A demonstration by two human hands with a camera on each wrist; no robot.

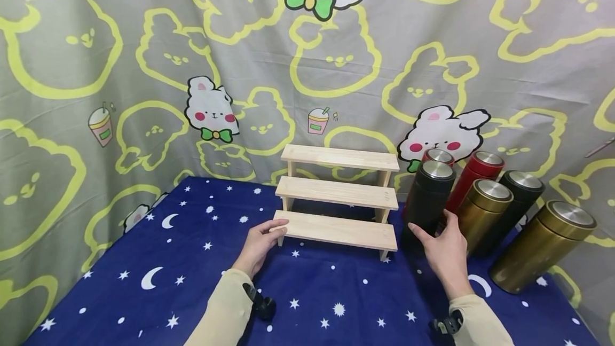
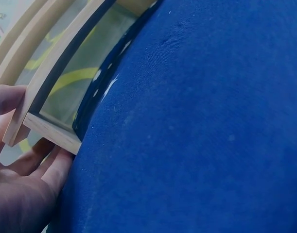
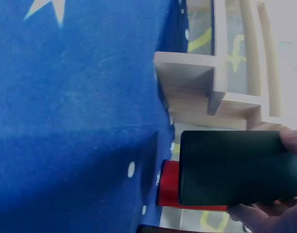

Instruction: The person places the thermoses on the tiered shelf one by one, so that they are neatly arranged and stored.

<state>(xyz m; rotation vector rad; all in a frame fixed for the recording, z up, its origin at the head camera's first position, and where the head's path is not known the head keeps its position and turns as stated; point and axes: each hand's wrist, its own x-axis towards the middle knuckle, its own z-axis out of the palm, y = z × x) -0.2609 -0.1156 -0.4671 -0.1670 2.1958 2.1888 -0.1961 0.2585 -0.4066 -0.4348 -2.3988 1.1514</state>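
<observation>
A three-step wooden display stand (image 1: 336, 229) stands at the back of the table. My left hand (image 1: 258, 244) pinches the left end of its lowest step, thumb above and fingers beneath, as the left wrist view shows. To the stand's right, my right hand (image 1: 448, 252) holds a black thermos (image 1: 425, 202) around its body, thumb on the left side and fingers on the right. In the right wrist view the base of this upright thermos (image 3: 235, 167) appears slightly above the cloth.
Close behind the held thermos stand two red thermoses, one red thermos (image 1: 475, 178) showing more. A gold thermos (image 1: 482, 210), another black thermos (image 1: 519, 210) and a second gold thermos (image 1: 540, 250) stand farther right. Blue star-patterned cloth (image 1: 307, 287) covers the table; a patterned curtain (image 1: 259, 63) hangs behind.
</observation>
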